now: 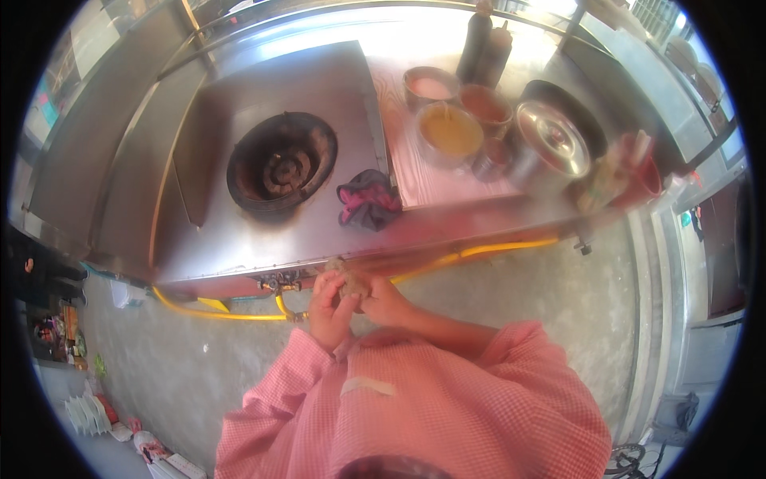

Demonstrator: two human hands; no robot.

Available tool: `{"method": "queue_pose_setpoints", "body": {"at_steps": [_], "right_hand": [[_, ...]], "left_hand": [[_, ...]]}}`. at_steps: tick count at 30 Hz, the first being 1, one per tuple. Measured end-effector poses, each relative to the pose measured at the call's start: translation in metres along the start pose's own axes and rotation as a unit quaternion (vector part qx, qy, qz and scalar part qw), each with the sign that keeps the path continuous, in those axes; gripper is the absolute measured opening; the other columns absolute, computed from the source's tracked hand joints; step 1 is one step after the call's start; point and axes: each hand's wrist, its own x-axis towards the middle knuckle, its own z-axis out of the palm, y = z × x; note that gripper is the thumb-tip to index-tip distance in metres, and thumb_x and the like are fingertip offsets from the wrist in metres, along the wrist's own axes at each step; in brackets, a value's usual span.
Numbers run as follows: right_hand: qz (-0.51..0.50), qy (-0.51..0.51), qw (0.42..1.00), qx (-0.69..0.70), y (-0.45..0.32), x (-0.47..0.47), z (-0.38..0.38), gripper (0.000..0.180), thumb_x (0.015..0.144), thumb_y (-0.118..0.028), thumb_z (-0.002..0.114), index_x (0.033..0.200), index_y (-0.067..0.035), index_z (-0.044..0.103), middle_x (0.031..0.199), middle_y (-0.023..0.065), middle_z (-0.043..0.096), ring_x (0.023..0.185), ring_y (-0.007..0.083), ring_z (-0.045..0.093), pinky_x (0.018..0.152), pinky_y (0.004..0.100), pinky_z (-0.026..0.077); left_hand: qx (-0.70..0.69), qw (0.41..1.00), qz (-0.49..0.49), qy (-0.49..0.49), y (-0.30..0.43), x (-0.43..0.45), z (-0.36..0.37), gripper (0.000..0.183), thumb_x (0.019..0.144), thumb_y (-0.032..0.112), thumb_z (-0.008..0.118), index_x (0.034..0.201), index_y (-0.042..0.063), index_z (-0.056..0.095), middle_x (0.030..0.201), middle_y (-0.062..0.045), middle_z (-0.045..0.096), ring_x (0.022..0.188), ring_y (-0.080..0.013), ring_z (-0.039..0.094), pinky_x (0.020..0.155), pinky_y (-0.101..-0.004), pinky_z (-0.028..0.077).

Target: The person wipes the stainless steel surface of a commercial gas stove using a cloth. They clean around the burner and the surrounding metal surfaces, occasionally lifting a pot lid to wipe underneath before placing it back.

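My left hand point(330, 305) and my right hand point(383, 299) are together in front of my chest, close to the front edge of a metal stove counter point(209, 251). Between them they grip a crumpled grey-brown cloth point(354, 284); its exact kind is not plain. Beyond them, a round gas burner point(282, 164) is set into the counter. A dark grey and pink cloth point(369, 200) lies bunched to the right of the burner. Some fingers of my right hand are hidden behind the held cloth.
On the counter's right stand a bowl of yellow liquid point(450, 133), other bowls, dark bottles point(476, 48), a lidded metal pot point(553, 141) and a red container point(643, 173). A yellow gas hose point(221, 314) and valve point(278, 284) run below the front edge.
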Motion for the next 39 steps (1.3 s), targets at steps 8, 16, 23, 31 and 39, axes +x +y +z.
{"method": "queue_pose_setpoints", "body": {"at_steps": [8,16,23,31,39], "right_hand": [[0.033,-0.043,0.998,-0.017,-0.025,-0.017,-0.023,0.016,0.090,-0.007,0.064,0.102,0.002,0.068,0.088,0.0023,0.068,0.081,0.0085,0.061,0.069,0.0263,0.051],[0.101,0.036,0.990,0.087,-0.023,-0.001,-0.038,0.041,0.097,-0.014,0.055,0.134,0.003,0.051,0.123,0.0145,0.063,0.100,0.0218,0.066,0.088,0.0326,0.053],[0.181,0.112,0.973,0.094,0.015,-0.025,-0.060,0.038,0.097,-0.015,0.055,0.131,0.001,0.053,0.115,0.0131,0.065,0.097,0.0189,0.066,0.083,0.0312,0.054],[0.151,0.182,0.967,0.098,0.033,-0.022,-0.054,0.037,0.096,-0.015,0.060,0.128,0.002,0.056,0.109,0.0118,0.067,0.095,0.0175,0.066,0.083,0.0309,0.055],[0.169,0.173,0.966,0.086,0.012,0.003,-0.028,0.035,0.094,-0.012,0.060,0.125,0.003,0.057,0.110,0.0144,0.068,0.089,0.0184,0.067,0.081,0.0298,0.055]], "left_hand": [[-0.007,0.999,0.016,0.050,-0.005,0.010,0.005,0.009,0.094,0.008,0.060,0.100,0.003,0.063,0.078,0.004,0.061,0.064,-0.0042,0.052,0.057,-0.0196,0.043],[0.032,0.982,-0.001,0.184,0.017,0.070,-0.081,0.024,0.092,0.010,0.061,0.113,-0.001,0.061,0.097,-0.006,0.065,0.088,-0.0171,0.061,0.081,-0.0296,0.050],[0.370,0.923,0.069,0.083,-0.128,0.082,-0.061,0.041,0.077,0.019,0.071,0.113,0.001,0.061,0.119,-0.018,0.061,0.122,-0.0382,0.049,0.101,-0.0510,0.039],[0.272,0.947,0.134,-0.108,-0.099,0.087,-0.001,0.029,0.064,0.010,0.068,0.093,0.007,0.063,0.105,-0.010,0.066,0.108,-0.0327,0.061,0.089,-0.0455,0.047],[-0.032,0.994,-0.010,-0.103,-0.077,0.041,-0.067,0.032,0.069,0.004,0.067,0.102,0.007,0.067,0.104,-0.010,0.067,0.095,-0.0260,0.064,0.084,-0.0361,0.052]]}}
